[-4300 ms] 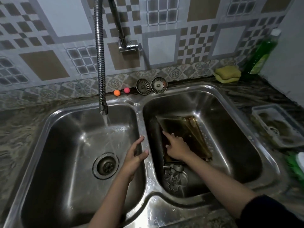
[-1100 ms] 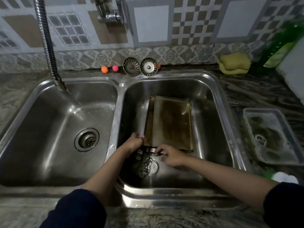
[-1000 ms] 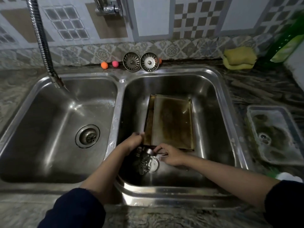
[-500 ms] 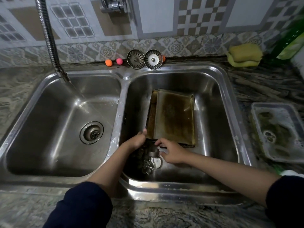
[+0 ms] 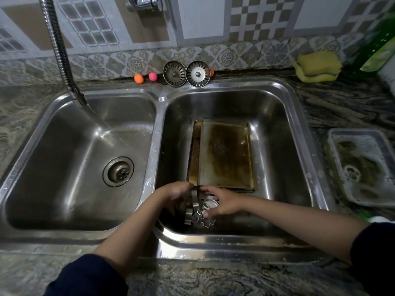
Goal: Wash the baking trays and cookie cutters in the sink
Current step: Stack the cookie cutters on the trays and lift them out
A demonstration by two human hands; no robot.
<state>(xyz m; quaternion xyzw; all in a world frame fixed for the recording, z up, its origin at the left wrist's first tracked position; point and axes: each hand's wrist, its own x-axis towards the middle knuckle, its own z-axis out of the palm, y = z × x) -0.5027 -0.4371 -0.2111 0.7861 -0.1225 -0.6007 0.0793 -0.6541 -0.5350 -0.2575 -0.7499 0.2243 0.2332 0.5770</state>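
The two baking trays (image 5: 224, 154) lay stacked flat in the right basin (image 5: 277, 116), long axis running from the near wall toward the tiled back wall, the upper one offset right so a strip of the lower showed along its left edge. Open steel floor lay to the trays' right and beyond their far edge; their left edge sat near the divider. Just before their near edge lay the metal cookie cutters (image 5: 201, 212), clustered over the drain. The left hand (image 5: 175, 195) curled its fingers around one cutter, apparently a ring standing on edge, though blur hid the grip. The right hand (image 5: 222, 201) pinched the cutters from the other side. Water ran from the hose tap (image 5: 64, 60) into the left basin (image 5: 70, 167). A green bottle (image 5: 378, 39) stood on the bench; its label was unreadable.
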